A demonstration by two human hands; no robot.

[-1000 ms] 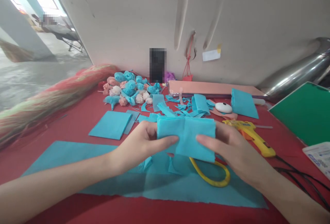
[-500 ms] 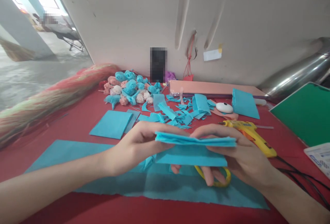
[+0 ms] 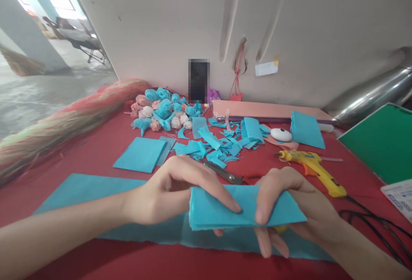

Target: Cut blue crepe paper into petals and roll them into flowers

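Observation:
A folded piece of blue crepe paper (image 3: 219, 205) is held level above the table between my two hands. My left hand (image 3: 164, 190) grips its left part, forefinger lying across the top. On the right part, my right hand (image 3: 302, 198) presses a finger on the upper face, with other fingers showing below. A bit of something yellow (image 3: 282, 229) peeks out under the paper by the right fingers, mostly hidden. Beneath both hands lies a large blue crepe sheet (image 3: 83, 190). Just beyond the held paper is a grey metal tool (image 3: 225, 173) with red handles, partly covered.
Blue paper scraps (image 3: 222, 147) and a folded blue stack (image 3: 140, 155) lie ahead. Paper roses (image 3: 164, 110) are heaped at the back left. On the right are a yellow glue gun (image 3: 317, 170), its black cable (image 3: 370, 220), a white oval device (image 3: 281, 134) and a green board (image 3: 383, 142).
The held paper has turned from edge-on to its broad face showing, and sits slightly lower. Fingers now lie over its top. The grey tool behind has come into view; the yellow loop is mostly covered.

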